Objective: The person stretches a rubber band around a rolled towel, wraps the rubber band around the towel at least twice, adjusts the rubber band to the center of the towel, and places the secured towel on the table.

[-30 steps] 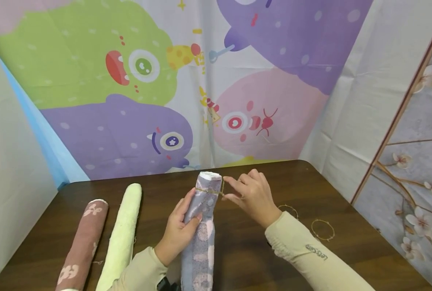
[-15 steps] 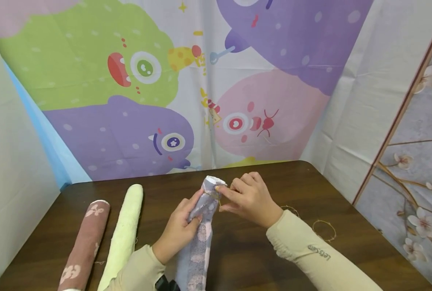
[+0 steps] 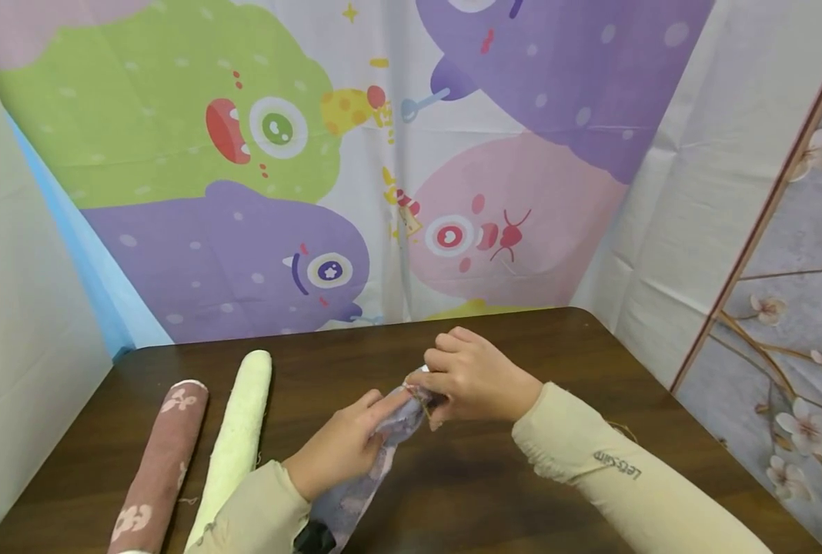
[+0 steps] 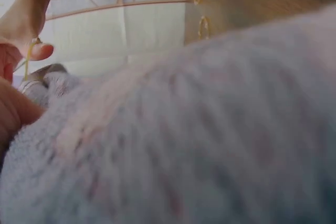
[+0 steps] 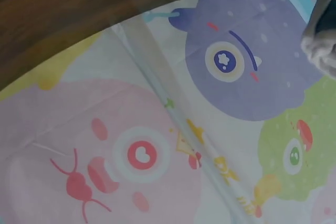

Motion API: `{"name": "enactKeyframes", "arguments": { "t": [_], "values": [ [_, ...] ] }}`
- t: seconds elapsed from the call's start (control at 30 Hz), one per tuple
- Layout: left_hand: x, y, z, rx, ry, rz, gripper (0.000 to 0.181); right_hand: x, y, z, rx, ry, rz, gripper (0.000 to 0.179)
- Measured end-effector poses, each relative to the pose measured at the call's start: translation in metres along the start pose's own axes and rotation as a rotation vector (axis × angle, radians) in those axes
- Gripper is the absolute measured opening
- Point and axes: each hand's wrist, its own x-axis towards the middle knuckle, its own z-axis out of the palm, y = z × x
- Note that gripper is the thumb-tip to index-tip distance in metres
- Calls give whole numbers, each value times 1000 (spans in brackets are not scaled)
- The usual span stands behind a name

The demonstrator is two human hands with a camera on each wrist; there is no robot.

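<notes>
A rolled-up purple-grey towel (image 3: 349, 504) with pink patches slants up and to the right over the table, filling most of the left wrist view. My left hand (image 3: 345, 442) grips it below its upper end, forefinger along the roll. At that end my right hand (image 3: 483, 377) pinches a thin golden elastic band (image 3: 422, 404), which passes over the towel. The left wrist view shows the band stretched from the right thumb (image 4: 42, 52) down to the towel's end. Right fingers cover most of that end in the head view.
A brown rolled towel (image 3: 158, 465) and a pale yellow one (image 3: 234, 446) lie at the left of the dark wooden table (image 3: 494, 492). Two more golden loops (image 4: 204, 27) show in the left wrist view. A cartoon curtain (image 3: 376, 254) hangs behind the table.
The towel's upper end has tipped to the right and lower. My right hand has moved in over that end with the band, and the left forefinger has shifted up toward it.
</notes>
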Motion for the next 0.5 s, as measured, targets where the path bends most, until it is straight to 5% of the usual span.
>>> {"name": "enactKeyframes", "arguments": {
  "t": [0.13,0.37,0.5],
  "values": [
    [-1,4,-2,18,-45,-11,64,-1,-1,1,22,-44,15,60],
    [-3,1,-1,101,31,58,73,2,-5,2,35,-72,42,62],
    [-3,0,-2,115,8,78,72,3,-8,2,47,-95,55,63]
  ]
}}
